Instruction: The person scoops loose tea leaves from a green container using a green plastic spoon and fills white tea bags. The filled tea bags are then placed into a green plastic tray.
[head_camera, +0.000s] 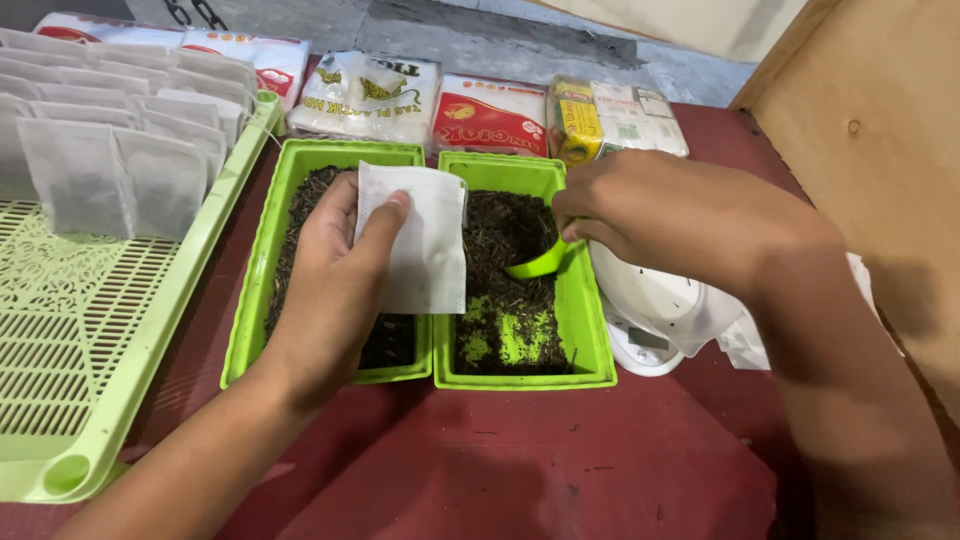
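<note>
The left hand (335, 270) holds a small white paper pouch (415, 240) above the left green tray (262, 240), its grip pinching the pouch's left edge between thumb and fingers. The pouch hangs across the gap where the two trays meet. The right hand (660, 215) pinches a small green scoop (538, 264), whose bowl sits low inside the right green tray (590, 330), in or just over the dark loose tea (510, 290) there. That tray's floor shows bare green patches toward its near end; the left tray also holds dark tea, mostly hidden under the hand.

Both trays stand side by side, touching, on a dark red worktop (520, 460). To the left lies a pale green slotted rack (90, 330) carrying rows of filled white pouches (110, 150) standing upright. Behind the trays lie several plastic packets (490, 112). A white kitchen scale (655, 320) sits just right of the right tray, partly under the right wrist.
</note>
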